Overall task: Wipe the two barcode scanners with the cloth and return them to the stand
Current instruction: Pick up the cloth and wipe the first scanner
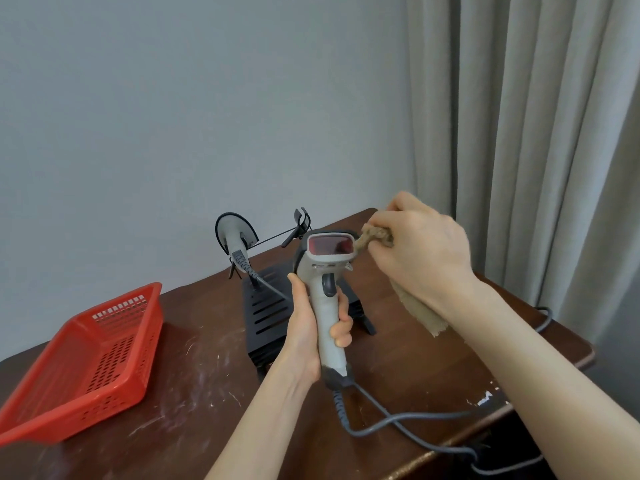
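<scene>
The handheld barcode scanner stands upright in the air above the bench, just in front of the black stand, its red scan window facing the camera. It looks like a light, rigid plastic shell, smooth enough to slip a little, and the window is probably the part most easily scratched, so the pistol handle is the sensible place to hold it. Its grey cable trails from the base across the bench and over the edge and may tug if the scanner is swung far.

The left hand has its grip closed around that handle, thumb on the left side, fingers curled around the right below the trigger, forearm rising from below. The right hand has its grip closed on a bunched tan cloth, soft and limp, its loose end hanging under the wrist. The wad is pressed against the right edge of the scanner head, wrist bent inward.

A second scanner sits in the stand's left cradle; the right cradle is vacant. A red plastic basket lies well apart on the left.
</scene>
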